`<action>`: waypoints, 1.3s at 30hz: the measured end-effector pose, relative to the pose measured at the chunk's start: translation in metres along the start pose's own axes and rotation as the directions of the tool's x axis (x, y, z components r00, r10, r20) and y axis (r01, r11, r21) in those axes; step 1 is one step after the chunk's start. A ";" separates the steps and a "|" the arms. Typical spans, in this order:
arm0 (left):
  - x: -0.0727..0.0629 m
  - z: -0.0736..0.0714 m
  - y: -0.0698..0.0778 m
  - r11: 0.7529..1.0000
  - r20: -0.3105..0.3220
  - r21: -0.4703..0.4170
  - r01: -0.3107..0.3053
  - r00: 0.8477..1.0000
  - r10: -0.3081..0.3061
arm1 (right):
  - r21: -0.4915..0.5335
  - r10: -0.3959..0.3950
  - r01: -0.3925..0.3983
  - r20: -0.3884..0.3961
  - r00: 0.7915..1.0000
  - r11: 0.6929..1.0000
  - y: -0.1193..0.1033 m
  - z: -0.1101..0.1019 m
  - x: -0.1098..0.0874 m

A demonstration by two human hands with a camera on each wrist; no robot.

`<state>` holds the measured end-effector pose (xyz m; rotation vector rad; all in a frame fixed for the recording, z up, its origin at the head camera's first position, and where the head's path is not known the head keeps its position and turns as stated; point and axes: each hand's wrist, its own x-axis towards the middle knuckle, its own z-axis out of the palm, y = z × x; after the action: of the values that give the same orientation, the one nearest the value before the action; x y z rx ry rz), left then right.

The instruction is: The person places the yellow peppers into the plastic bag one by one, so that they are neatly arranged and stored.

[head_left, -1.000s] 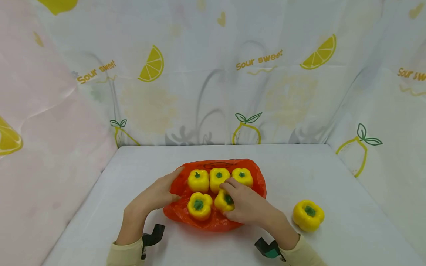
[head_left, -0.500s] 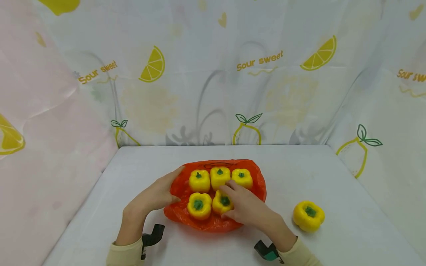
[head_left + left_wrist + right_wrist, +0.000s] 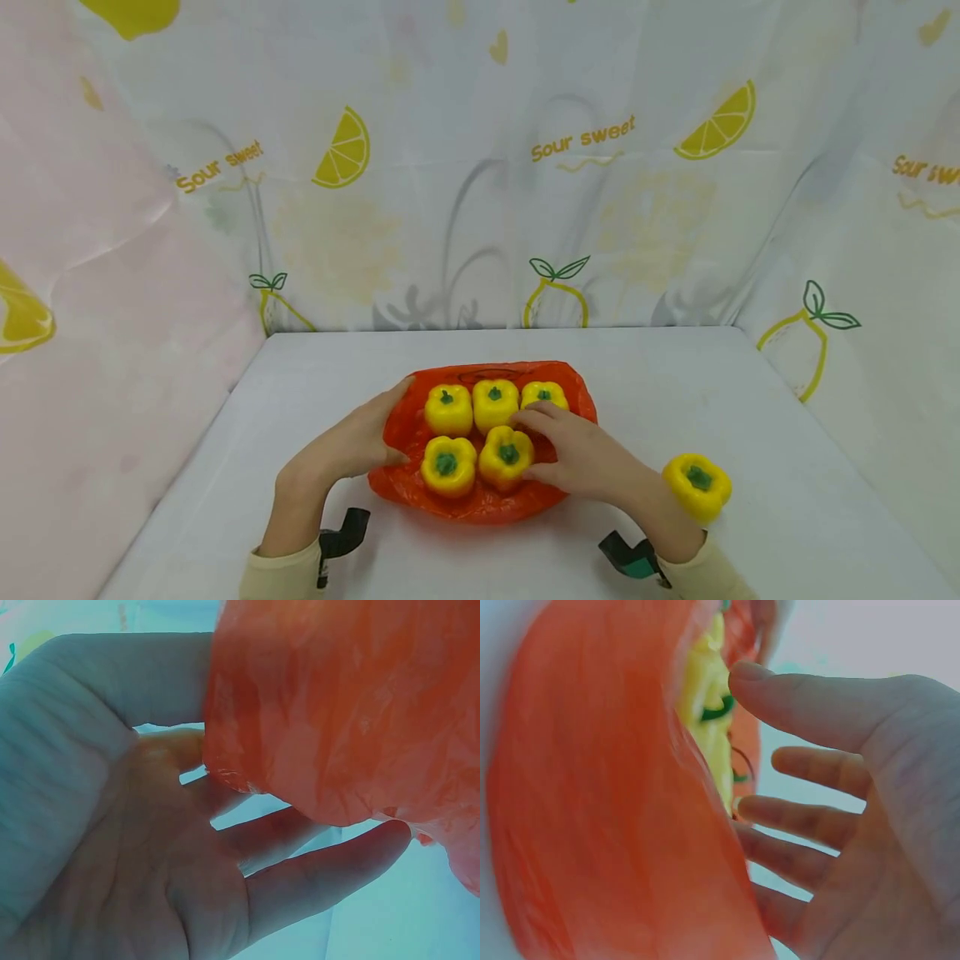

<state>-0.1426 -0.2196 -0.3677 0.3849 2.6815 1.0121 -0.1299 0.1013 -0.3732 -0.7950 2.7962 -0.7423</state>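
A red plastic bag (image 3: 487,505) lies spread wide on the table with several yellow bell peppers in it. The near right bell pepper (image 3: 506,458) shows its green stem, my right hand (image 3: 592,462) just beside it with thumb and fingers apart. In the right wrist view, the relaxed fingers (image 3: 802,814) hold nothing, close to the bag's side. My left hand (image 3: 347,437) rests at the bag's left rim, thumb and fingers spread. In the left wrist view, the bag (image 3: 345,712) hides the thumb tip and some fingertips, while the little finger (image 3: 330,877) reaches along its outside.
Another yellow bell pepper (image 3: 697,486) sits on the white table (image 3: 780,442), right of the bag and beside my right forearm. A lemon-printed curtain (image 3: 450,208) hangs behind the table and along both sides.
My right hand has let go of the near right bell pepper and drawn back to the right. That pepper now stands more upright. The left hand has stayed at the rim.
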 end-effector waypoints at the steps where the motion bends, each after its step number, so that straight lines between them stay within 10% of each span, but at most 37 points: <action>1: 0.000 0.000 0.000 1.000 0.002 -0.002 -0.001 1.000 0.001 | 0.003 0.005 -0.005 -0.012 1.000 1.000 0.002 -0.003 -0.002; 19: 0.000 -0.001 -0.002 0.999 0.010 0.035 -0.016 1.000 0.016 | -0.083 0.157 -0.164 -0.089 0.984 0.983 0.049 -0.055 -0.051; 39: 0.003 0.002 0.000 1.000 0.028 0.027 -0.005 1.000 0.004 | -0.076 0.412 -0.406 0.205 0.888 0.911 0.095 -0.068 -0.095</action>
<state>-0.1446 -0.2177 -0.3695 0.4077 2.6727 0.9657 -0.1105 0.2501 -0.3610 -0.2466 2.6436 -0.5034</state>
